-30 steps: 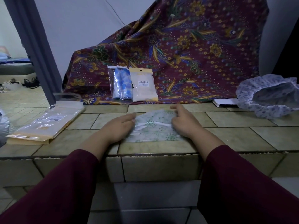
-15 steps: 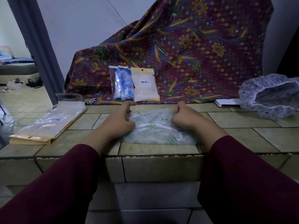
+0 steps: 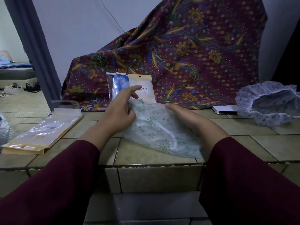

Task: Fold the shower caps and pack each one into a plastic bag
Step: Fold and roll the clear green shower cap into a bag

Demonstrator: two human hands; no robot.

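**Both Hands on the Green-Print Shower Cap**

While the green-patterned shower cap [image 3: 155,132] lay partly folded on the tiled counter [image 3: 267,143], both hands worked at its far edge. The left hand [image 3: 121,111] rested on the cap's left side with its fingers loosely parted: the index finger stretched forward and slightly raised, the thumb apart from it, and the lower fingers curled down onto the plastic. Whether those lower fingers pinched a fold or only pressed it could not be told. The right hand [image 3: 186,116] lay along the cap's right edge, fingers straight and held together, the fingertips touching the cap's upper corner.

The cap sat near the counter's front edge, between the two dark red sleeves [image 3: 56,184]. Just behind it, two packed bags [image 3: 141,88] stood upright, leaning against a maroon batik cloth [image 3: 186,51]; one showed blue contents, the other a barcode label. A stack of empty plastic bags [image 3: 43,133] lay flat on the counter to the left, well apart from the cap. At the far right sat an unfolded blue-print shower cap [image 3: 269,103], with a white flat device [image 3: 225,109] just beside it.
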